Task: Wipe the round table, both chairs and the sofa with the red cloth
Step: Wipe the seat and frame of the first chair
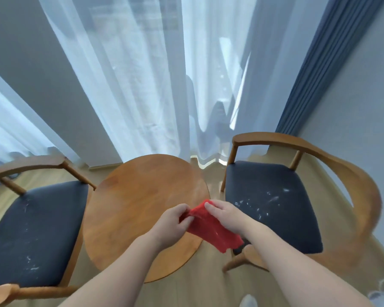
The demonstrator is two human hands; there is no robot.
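So the red cloth [211, 228] is held up over the near right edge of the round wooden surface [138, 202]. It's pinched at its left end by the left hand [173, 224] and gripped at its far corner by the curled fingers of the right hand [225, 217]. The surface is flanked by the left chair [31, 229] and the right chair [273, 207], and white specks can be seen scattered on both dark seats.

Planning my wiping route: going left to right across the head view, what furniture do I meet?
Left chair → round table → right chair. The left hand, red cloth and right hand overlap the table's right edge, so they are left out.
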